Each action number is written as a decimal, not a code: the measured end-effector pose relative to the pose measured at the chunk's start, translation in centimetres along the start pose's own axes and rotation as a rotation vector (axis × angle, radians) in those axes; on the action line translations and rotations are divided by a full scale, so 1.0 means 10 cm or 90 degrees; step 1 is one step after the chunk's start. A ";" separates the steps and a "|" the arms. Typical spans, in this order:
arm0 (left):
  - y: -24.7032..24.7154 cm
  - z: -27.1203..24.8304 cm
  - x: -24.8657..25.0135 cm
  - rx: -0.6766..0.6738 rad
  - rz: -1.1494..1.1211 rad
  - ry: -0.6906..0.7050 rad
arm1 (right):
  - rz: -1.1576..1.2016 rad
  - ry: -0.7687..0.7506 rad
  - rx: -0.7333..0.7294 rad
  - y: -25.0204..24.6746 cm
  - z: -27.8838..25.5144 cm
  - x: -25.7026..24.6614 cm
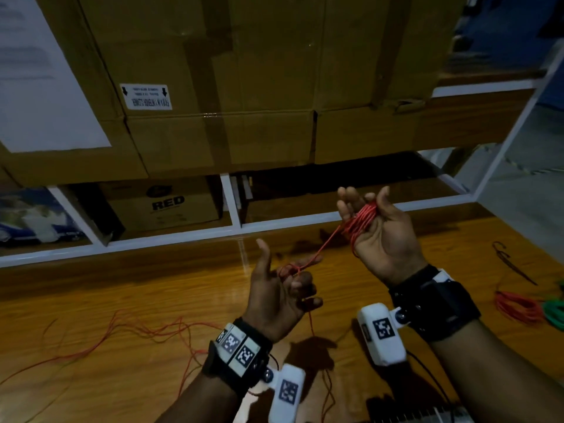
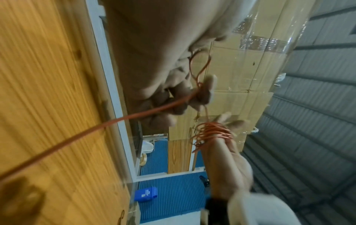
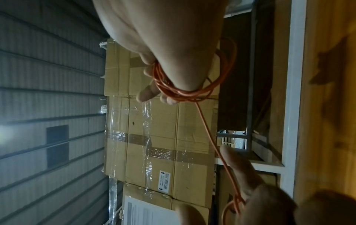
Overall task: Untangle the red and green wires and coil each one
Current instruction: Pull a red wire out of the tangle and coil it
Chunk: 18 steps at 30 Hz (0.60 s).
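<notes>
My right hand (image 1: 381, 239) is raised palm up with its fingers straight, and a coil of red wire (image 1: 361, 221) is wound around them. The right wrist view shows the same coil (image 3: 183, 92) looped round that hand (image 3: 173, 60). From the coil a taut red strand (image 1: 323, 248) runs down to my left hand (image 1: 293, 285), which pinches it in curled fingers with the thumb up. In the left wrist view the strand (image 2: 134, 115) passes through those fingers (image 2: 192, 99). The wire's loose rest (image 1: 122, 331) lies tangled on the wooden table (image 1: 152, 285) at the left.
A finished red coil (image 1: 515, 306) and a green coil (image 1: 554, 309) lie at the table's right edge, with a dark thin object (image 1: 512, 264) behind them. Stacked cardboard boxes (image 1: 244, 87) and a white shelf frame (image 1: 232, 203) stand behind the table.
</notes>
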<state>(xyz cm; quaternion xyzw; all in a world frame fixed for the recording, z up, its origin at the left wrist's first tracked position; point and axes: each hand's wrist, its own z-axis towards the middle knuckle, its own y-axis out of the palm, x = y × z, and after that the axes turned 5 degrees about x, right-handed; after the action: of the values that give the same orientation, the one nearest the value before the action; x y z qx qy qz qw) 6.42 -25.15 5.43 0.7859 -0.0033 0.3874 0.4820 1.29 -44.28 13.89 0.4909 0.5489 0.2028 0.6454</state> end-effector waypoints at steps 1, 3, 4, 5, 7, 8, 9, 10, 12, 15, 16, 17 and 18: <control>0.02 -0.02 -0.02 0.039 0.051 0.010 | -0.002 -0.011 0.012 -0.02 0.02 -0.01; 0.06 -0.04 -0.05 0.142 0.193 0.036 | -0.011 -0.030 0.031 -0.08 0.05 0.01; 0.05 -0.04 -0.06 0.193 0.250 0.056 | -0.014 -0.040 0.035 -0.09 0.06 0.01; 0.03 -0.05 -0.07 0.241 0.291 0.083 | -0.013 -0.052 0.039 -0.10 0.07 0.00; -0.06 -0.09 -0.06 0.305 0.350 0.160 | 0.001 -0.085 0.054 -0.08 0.08 -0.10; -0.12 -0.12 -0.05 0.314 0.384 0.204 | 0.015 -0.102 0.069 -0.08 0.09 -0.17; -0.16 -0.17 -0.05 0.303 0.423 0.241 | 0.032 -0.114 0.084 -0.07 0.09 -0.24; -0.18 -0.21 -0.04 0.285 0.456 0.267 | 0.042 -0.122 0.096 -0.08 0.09 -0.29; -0.23 -0.26 -0.04 0.273 0.473 0.282 | 0.040 -0.122 0.110 -0.09 0.06 -0.29; -0.19 -0.24 -0.04 0.283 0.508 0.286 | 0.016 -0.143 0.130 -0.08 0.04 -0.19; -0.17 -0.24 -0.06 0.267 0.555 0.295 | -0.017 -0.171 0.145 -0.09 0.06 -0.16; -0.16 -0.23 -0.08 0.247 0.618 0.304 | -0.073 -0.206 0.166 -0.10 0.08 -0.13; -0.16 -0.22 -0.10 0.229 0.677 0.313 | -0.165 -0.242 0.195 -0.12 0.12 -0.09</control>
<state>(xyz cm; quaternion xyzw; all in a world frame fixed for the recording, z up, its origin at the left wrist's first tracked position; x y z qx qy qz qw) 4.98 -23.06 4.11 0.6330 -0.2185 0.7395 0.0692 1.75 -46.02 13.27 0.5377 0.5002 -0.0629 0.6759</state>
